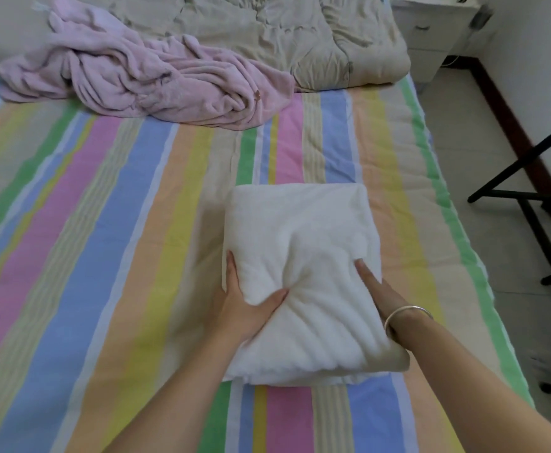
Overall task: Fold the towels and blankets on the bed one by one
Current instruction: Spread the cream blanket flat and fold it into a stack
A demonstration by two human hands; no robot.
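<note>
The folded towel (303, 243) lay near right on the bed (104, 223). The left hand (244, 308) pinched its left edge, thumb on top; the right hand (385, 295) held the right side, its fingers hidden. Even pressure from both seemed wise, to keep the folds square. A pink blanket (137, 76) lay crumpled far left.

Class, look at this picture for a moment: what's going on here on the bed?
A person is folding laundry on a striped bed. Both hands are on a folded white blanket. The left hand grips its left side, thumb on top. The right hand rests on its right side, fingers mostly hidden in the cloth. Farther up, a crumpled pink blanket lies unfolded beside a rumpled beige quilt.
</note>
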